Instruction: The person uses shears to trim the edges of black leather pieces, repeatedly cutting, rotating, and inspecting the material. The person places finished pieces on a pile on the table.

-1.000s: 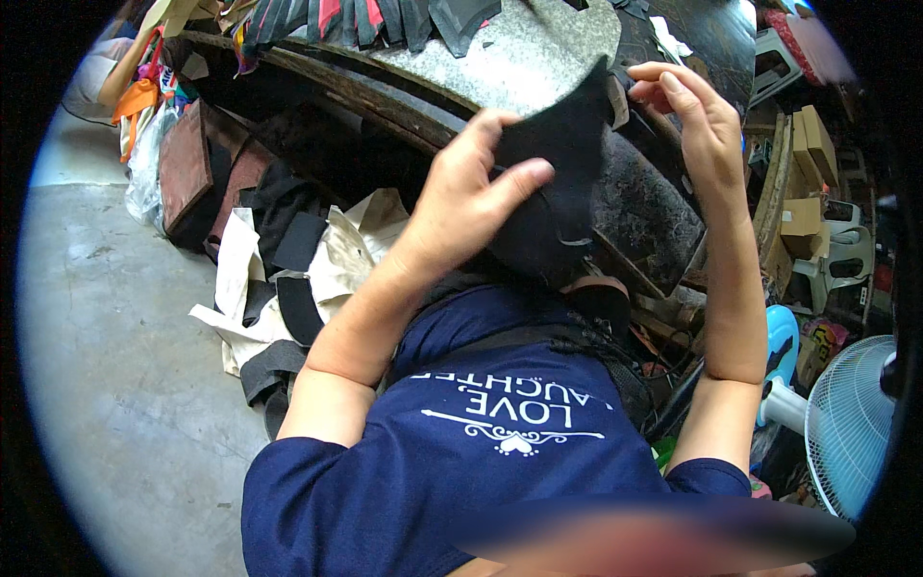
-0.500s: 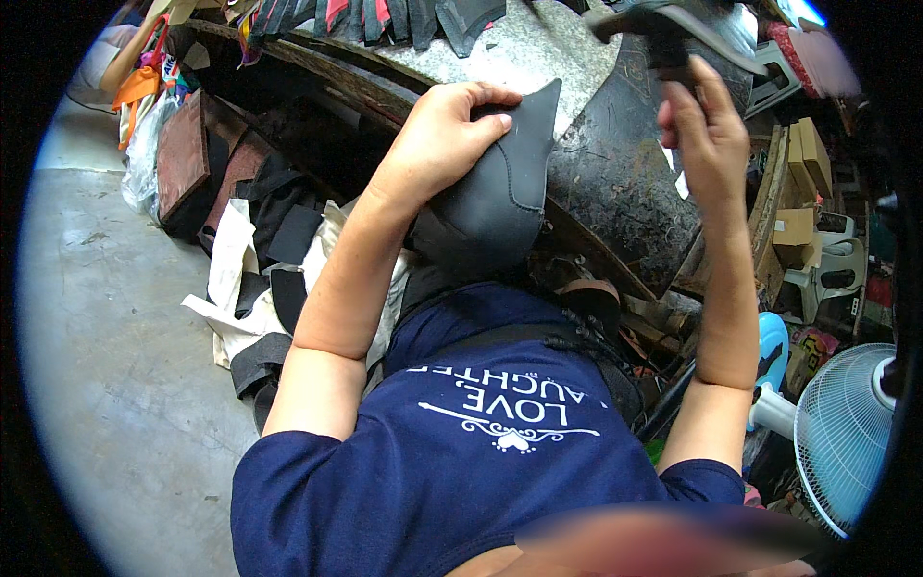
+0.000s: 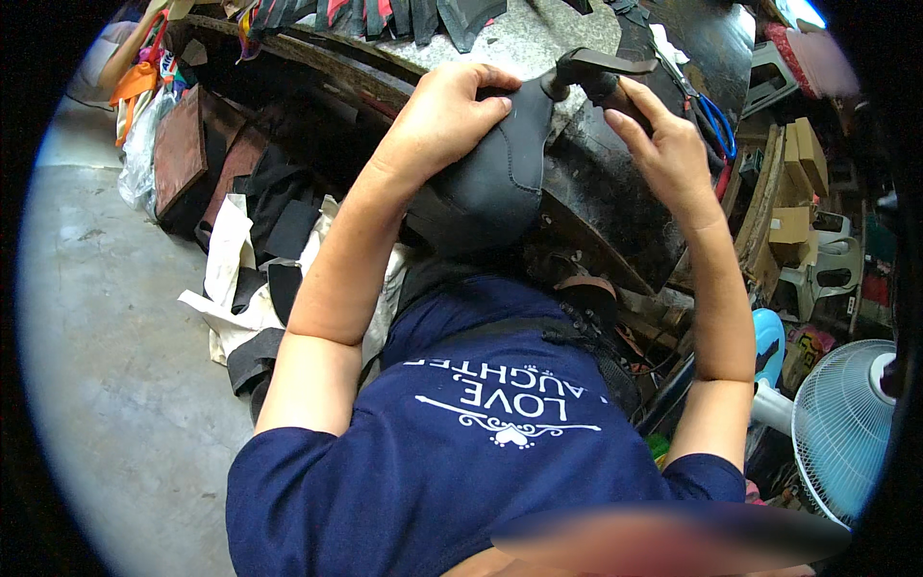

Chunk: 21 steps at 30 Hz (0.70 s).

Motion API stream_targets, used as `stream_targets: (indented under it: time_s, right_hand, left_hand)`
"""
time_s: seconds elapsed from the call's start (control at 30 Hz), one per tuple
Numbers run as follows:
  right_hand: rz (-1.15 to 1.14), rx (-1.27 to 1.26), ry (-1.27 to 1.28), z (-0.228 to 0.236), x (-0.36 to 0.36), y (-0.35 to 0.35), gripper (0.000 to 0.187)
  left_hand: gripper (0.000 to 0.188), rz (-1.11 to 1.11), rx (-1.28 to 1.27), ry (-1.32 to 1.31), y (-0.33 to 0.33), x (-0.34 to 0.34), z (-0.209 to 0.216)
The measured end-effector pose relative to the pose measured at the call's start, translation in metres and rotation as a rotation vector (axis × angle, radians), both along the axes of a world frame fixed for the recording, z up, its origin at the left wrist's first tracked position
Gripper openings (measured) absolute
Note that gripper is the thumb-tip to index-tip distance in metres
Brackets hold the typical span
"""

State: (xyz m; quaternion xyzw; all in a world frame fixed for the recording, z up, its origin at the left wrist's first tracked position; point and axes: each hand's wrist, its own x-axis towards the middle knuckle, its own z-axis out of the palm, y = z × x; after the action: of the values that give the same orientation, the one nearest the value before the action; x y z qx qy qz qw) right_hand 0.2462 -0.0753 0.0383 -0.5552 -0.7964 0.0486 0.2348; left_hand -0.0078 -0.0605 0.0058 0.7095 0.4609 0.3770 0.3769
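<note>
A black leather shoe upper (image 3: pixel 495 188) with a curved stitched seam lies over the near edge of the workbench. My left hand (image 3: pixel 444 117) is closed on its far-left part, thumb on top and fingers partly hidden behind. In my right hand (image 3: pixel 665 152) is a dark shoemaker's hammer (image 3: pixel 598 65), gripped by its handle. The hammer's round face meets the upper's far-right edge, just right of my left fingers. A pale stone slab (image 3: pixel 524 38) shows beyond the upper.
Blue-handled scissors (image 3: pixel 713 125) lie on the bench right of the hammer. Black and red cut pieces (image 3: pixel 385 17) line the far side. Cloth scraps (image 3: pixel 231 308) hang at left above the concrete floor (image 3: pixel 115 385). A fan (image 3: pixel 841 428) stands at lower right, below small cardboard boxes (image 3: pixel 793 231).
My right hand has swung the hammer down and left, from raised above the bench onto the upper's edge. The scissors have come into sight. My left hand keeps its hold, slightly higher in the picture.
</note>
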Motion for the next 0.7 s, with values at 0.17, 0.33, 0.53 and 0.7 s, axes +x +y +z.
stream_targets:
  time_s: [0.17, 0.33, 0.53, 0.7]
  right_hand:
    - [0.033, 0.034, 0.399, 0.004, 0.005, -0.005, 0.039]
    - [0.013, -0.039, 0.006, -0.001, -0.001, -0.012, 0.040]
    - [0.064, 0.000, 0.342, 0.005, 0.006, -0.013, 0.041]
    - [0.062, -0.046, 0.008, 0.008, 0.008, -0.017, 0.039]
  left_hand:
    - [0.031, -0.028, 0.098, 0.158, 0.001, -0.001, 0.003]
    - [0.031, -0.024, 0.116, 0.194, 0.010, 0.005, 0.006]
    - [0.032, -0.011, 0.148, 0.193, 0.017, 0.008, 0.001]
    - [0.031, -0.032, 0.129, 0.159, 0.022, 0.007, -0.001]
